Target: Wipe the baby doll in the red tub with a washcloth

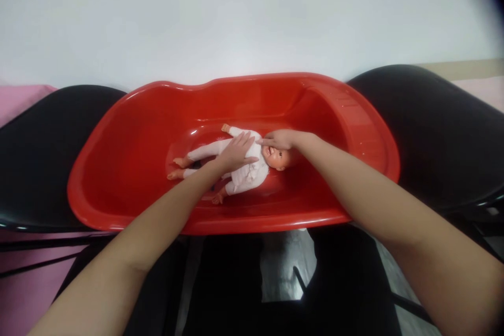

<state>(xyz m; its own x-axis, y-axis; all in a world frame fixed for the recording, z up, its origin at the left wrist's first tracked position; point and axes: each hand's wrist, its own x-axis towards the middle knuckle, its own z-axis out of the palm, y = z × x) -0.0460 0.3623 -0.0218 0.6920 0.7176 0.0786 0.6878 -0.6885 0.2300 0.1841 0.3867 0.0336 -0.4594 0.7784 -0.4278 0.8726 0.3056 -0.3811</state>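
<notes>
A baby doll (pixel 258 176) in white clothes lies on its back in a red baby bathtub (pixel 129 131), its head to the right and its bare feet to the left. My left hand (pixel 238 152) rests on the doll's torso with the fingers extended. Beside the doll's head is my right hand (pixel 277 139), its fingers stretched toward the neck and covering part of the head. Neither hand grips anything that I can see.
Black chairs stand on both sides, the left seat (pixel 43 157) and the right seat (pixel 441 136) next to the tub. A pale wall (pixel 220 16) rises behind it. Pink material (pixel 31 273) shows at the lower left.
</notes>
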